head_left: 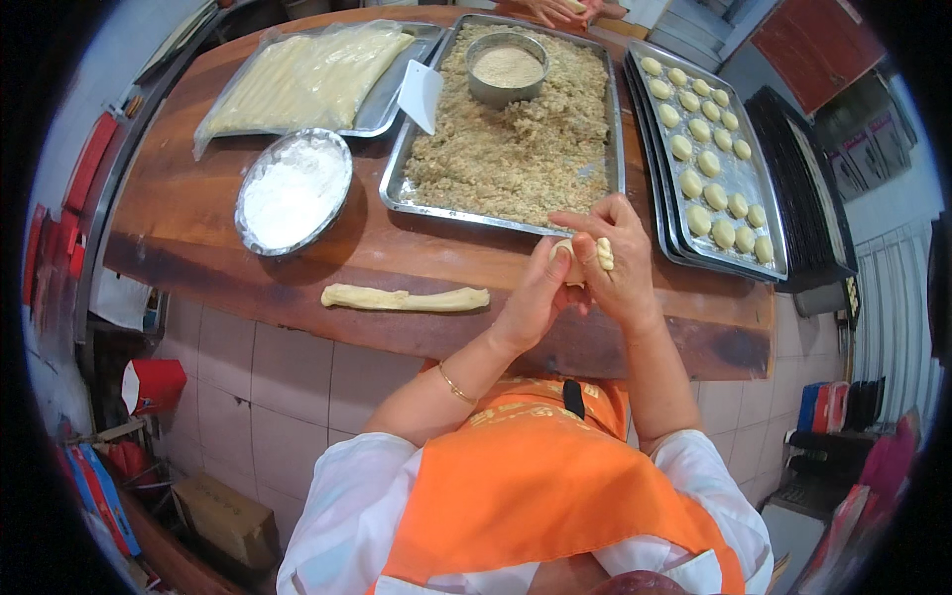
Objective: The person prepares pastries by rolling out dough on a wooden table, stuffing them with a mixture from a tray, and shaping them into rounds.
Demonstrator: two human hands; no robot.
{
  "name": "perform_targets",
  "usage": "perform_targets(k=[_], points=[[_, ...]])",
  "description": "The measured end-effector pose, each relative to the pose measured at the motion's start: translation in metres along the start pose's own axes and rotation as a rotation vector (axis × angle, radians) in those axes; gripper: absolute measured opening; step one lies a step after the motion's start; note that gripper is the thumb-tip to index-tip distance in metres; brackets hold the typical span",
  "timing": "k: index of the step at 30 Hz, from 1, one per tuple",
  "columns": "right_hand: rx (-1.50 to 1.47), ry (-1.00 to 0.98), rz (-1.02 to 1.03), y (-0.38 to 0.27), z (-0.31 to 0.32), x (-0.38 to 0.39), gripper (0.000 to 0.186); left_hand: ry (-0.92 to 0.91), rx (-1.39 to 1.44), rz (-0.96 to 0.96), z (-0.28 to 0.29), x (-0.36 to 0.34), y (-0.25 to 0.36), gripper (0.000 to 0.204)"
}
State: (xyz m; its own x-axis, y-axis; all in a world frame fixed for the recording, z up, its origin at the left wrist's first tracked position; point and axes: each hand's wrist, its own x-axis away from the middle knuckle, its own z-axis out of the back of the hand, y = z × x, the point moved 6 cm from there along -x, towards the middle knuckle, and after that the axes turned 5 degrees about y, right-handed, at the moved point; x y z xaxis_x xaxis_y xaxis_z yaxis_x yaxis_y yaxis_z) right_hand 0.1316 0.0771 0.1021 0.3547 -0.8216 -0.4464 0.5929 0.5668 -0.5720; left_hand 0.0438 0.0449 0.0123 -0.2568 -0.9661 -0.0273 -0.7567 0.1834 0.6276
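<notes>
Over the near edge of the table, my left hand (535, 297) and my right hand (623, 268) meet, closed around a small pale piece of dough (567, 260). The fingers hide most of it, and a bit of dough (605, 254) sticks out at my right hand. Just beyond my hands lies a metal tray (466, 210) spread with crumbly brown filling (496, 159). A round metal tin (506, 97) of pale grains stands in the filling. To the left, a long strip of dough (405, 298) lies on the wooden table.
A metal bowl of white flour (295, 190) stands at left, before a tray of plastic-covered dough strips (307, 79). A white scraper (420, 95) leans on the filling tray. At right, stacked trays hold several round dough pieces (708, 163). Another person's hands (555, 10) show at the far edge.
</notes>
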Motion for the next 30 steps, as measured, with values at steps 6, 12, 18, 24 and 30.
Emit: perform_targets(k=[6, 12, 18, 24, 30], points=[[-0.058, -0.041, -0.234, 0.001, 0.017, -0.002, 0.02, 0.044, 0.067, -0.066, 0.006, -0.003, 0.001, 0.032], [-0.34, -0.041, -0.058, -0.006, 0.015, -0.011, 0.064, 0.092, 0.086, -0.034, 0.007, -0.001, 0.004, 0.038], [-0.479, -0.202, 0.084, -0.005, -0.021, -0.003, 0.071, 0.115, -0.221, -0.183, -0.01, 0.007, 0.02, 0.061], [-0.5, -0.169, 0.103, 0.003, -0.023, 0.002, 0.058, 0.01, -0.088, -0.056, -0.003, 0.007, 0.002, 0.067], [-0.462, 0.049, 0.026, -0.004, -0.017, 0.005, 0.069, -0.093, -0.161, -0.06, -0.002, 0.009, 0.008, 0.053]])
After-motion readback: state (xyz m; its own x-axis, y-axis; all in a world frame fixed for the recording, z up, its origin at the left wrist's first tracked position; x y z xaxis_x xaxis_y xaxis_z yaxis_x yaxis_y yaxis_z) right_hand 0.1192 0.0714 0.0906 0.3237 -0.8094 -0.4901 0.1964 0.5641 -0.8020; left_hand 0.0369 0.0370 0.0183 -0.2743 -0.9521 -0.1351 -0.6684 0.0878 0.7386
